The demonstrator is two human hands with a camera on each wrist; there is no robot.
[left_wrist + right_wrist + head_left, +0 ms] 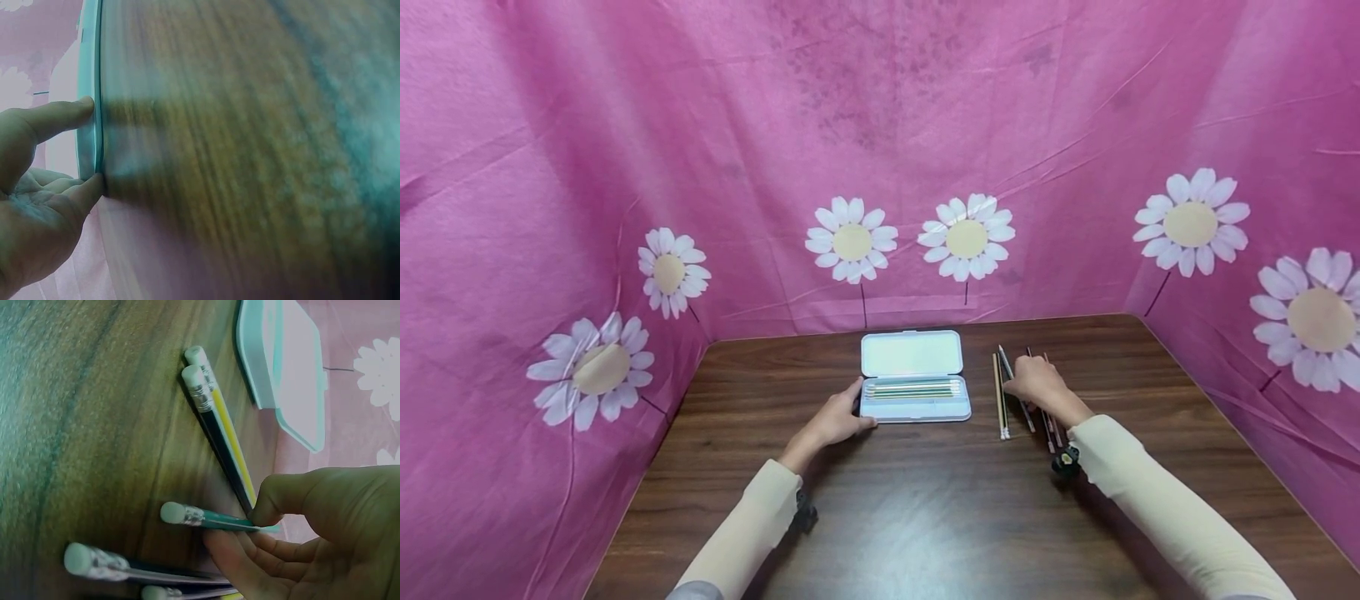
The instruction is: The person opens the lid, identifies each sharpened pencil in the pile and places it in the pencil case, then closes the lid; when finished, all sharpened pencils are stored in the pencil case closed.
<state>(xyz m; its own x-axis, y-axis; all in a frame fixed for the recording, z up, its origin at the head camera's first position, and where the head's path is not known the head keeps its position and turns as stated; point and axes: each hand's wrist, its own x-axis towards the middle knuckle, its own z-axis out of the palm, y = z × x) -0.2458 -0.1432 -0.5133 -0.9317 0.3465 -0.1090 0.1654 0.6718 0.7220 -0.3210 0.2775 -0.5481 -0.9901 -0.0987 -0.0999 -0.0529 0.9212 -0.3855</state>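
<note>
An open white pencil case [917, 412] lies on the table with its lid tilted back and several pencils [913, 390] in its rear compartment. My left hand [835, 419] holds the case at its left end, thumb on the front edge and fingers at the side. To the right of the case, my right hand [1040, 385] pinches a green pencil [215, 520] between thumb and fingers. Beside it, two pencils [215, 419], one black and one yellow-striped, lie close together. On the hand's other side lie more pencils [109, 565], partly covered by it.
The brown wooden table [910, 500] reaches back to a pink cloth [760, 167] printed with white daisies, which surrounds it on three sides. The case's raised lid [912, 354] stands near the table's back edge.
</note>
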